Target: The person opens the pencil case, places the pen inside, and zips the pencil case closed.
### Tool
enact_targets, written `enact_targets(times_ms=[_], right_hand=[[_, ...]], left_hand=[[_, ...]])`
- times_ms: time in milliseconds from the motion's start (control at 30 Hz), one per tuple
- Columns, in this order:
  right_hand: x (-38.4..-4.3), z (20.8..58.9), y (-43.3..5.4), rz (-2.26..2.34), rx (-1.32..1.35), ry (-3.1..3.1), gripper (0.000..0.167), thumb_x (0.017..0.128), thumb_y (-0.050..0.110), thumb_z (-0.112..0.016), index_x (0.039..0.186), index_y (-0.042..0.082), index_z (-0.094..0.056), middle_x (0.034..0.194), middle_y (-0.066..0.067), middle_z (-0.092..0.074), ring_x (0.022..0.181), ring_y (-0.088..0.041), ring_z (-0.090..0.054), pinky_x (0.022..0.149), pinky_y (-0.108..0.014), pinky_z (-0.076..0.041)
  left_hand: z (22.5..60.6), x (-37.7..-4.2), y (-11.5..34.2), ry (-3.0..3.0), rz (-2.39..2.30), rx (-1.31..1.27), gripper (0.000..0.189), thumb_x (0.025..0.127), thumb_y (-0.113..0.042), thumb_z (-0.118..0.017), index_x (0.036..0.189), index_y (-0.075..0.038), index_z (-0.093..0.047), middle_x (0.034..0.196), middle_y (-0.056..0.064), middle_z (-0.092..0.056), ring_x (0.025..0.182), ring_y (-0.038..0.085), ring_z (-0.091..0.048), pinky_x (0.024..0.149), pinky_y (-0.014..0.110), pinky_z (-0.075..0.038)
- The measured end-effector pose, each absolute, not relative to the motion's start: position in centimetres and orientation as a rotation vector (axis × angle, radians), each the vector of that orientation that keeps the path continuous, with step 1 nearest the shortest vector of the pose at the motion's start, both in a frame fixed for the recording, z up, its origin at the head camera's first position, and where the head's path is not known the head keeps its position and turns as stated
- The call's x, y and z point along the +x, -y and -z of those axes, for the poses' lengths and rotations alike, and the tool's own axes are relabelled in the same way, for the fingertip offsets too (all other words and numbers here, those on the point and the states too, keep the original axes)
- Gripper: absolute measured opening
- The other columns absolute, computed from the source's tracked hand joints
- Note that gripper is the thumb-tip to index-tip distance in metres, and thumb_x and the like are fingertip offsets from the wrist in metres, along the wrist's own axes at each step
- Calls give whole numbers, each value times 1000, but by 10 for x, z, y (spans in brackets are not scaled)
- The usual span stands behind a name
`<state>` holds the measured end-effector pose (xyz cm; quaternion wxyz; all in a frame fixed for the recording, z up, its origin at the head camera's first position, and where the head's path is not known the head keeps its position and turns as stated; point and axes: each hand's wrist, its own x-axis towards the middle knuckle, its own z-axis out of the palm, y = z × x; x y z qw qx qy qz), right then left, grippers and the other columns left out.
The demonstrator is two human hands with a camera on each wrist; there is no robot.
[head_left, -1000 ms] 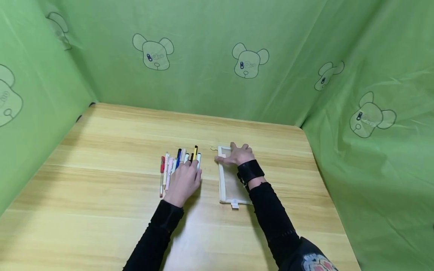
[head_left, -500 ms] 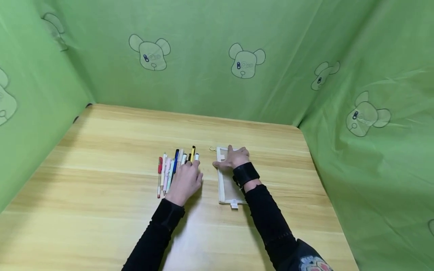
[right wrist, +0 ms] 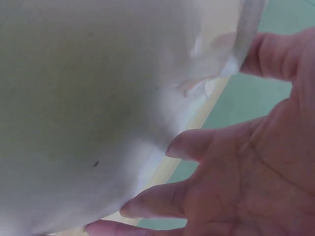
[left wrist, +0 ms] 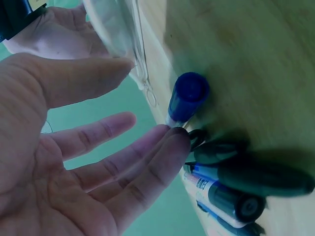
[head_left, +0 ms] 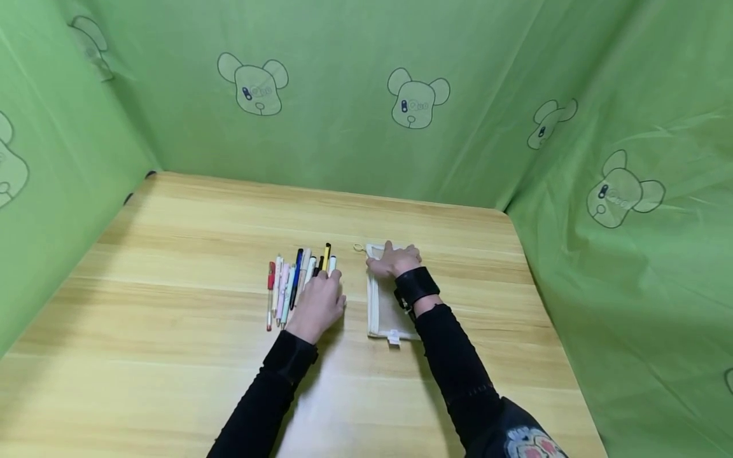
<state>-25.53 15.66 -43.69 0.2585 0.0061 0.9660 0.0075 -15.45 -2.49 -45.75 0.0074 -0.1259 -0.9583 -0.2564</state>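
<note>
My left hand (head_left: 317,305) reaches over the right part of a row of pens and markers, thumb spread away from the fingers. In the left wrist view its fingertips come right up to a blue-capped marker (left wrist: 188,98) and a dark pen (left wrist: 221,151). A yellow pen (head_left: 326,259) and a white marker (head_left: 333,264) stick out beyond those fingers. My right hand (head_left: 395,259) rests on the far end of a pale translucent zip pouch (head_left: 390,315), fingers spread. In the right wrist view the thumb (right wrist: 270,54) passes behind the pouch's edge strip, its tip showing through.
A red pen (head_left: 270,296), a pink pen (head_left: 282,292) and a dark blue pen (head_left: 296,280) lie side by side left of my left hand. A small ring (head_left: 358,247) is at the pouch's far corner. Green curtains (head_left: 338,140) enclose the wooden table (head_left: 189,305).
My right thumb has drawn in from beyond the pouch's left edge to that edge. My left hand has shifted slightly right, leaving more of the dark blue pen in view.
</note>
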Motion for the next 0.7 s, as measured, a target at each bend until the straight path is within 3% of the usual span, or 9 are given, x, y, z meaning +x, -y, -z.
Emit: enact_targets(times_ms=[367, 567, 700], right_hand=[[-265, 435, -167, 104, -41, -2640, 74, 104, 51, -13, 162, 6, -15, 152, -25, -49, 151, -44, -32, 124, -56, -22], [-260, 435, -162, 88, -41, -2633, 74, 105, 50, -14, 162, 2, -14, 149, -25, -52, 140, -39, -50, 122, -54, -27], [-256, 434, -159, 119, -22, -2638, 74, 105, 49, -14, 162, 2, -13, 147, -27, -53, 145, -43, -43, 124, -56, -24]], left_hand=[[455, -162, 22, 3002, 790, -354, 46, 87, -2, -72, 130, 5, -57, 108, 28, -68, 85, 33, -68, 73, 37, -62], [458, -159, 23, 3038, 843, -328, 45, 88, 1, -70, 130, 5, -58, 107, 27, -68, 81, 32, -68, 68, 35, -62], [460, -158, 22, 3021, 833, -338, 40, 86, 2, -70, 125, 6, -61, 102, 25, -68, 78, 30, -66, 64, 33, -60]])
